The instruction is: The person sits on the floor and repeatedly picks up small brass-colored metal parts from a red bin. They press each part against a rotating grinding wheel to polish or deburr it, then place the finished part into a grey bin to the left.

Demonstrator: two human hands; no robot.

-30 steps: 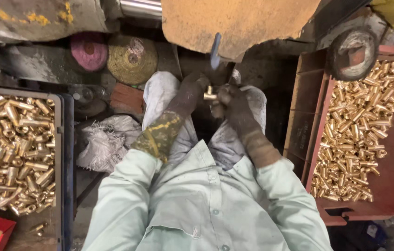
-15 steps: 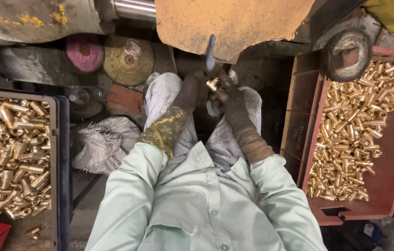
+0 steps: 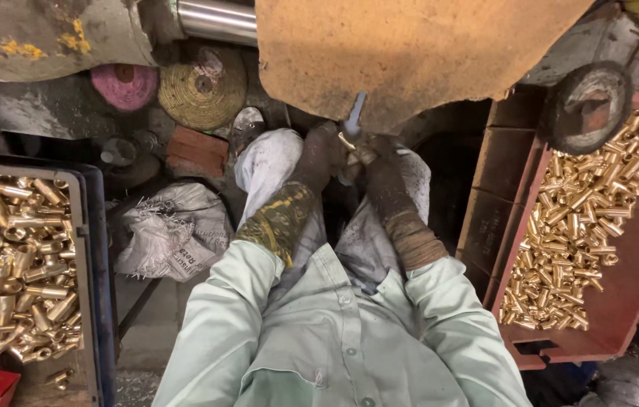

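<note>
Both gloved hands raised slightly nearer the buffing wheel (image 3: 410, 53), left hand (image 3: 319, 154) and right hand (image 3: 383, 169) pinching one brass fitting (image 3: 350, 145) against its lower edge, brass-filled red tray (image 3: 636, 256) right, blue crate (image 3: 97, 249) left.

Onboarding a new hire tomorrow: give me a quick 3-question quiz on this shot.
1. True or false: both hands are gloved and meet on one small brass part.
2. Which container is red? A) the tray on the person's right B) the crate on the left
3. Fill in: the white sack lies on the ____.

Key: 1 true; 2 A; 3 floor.
</note>
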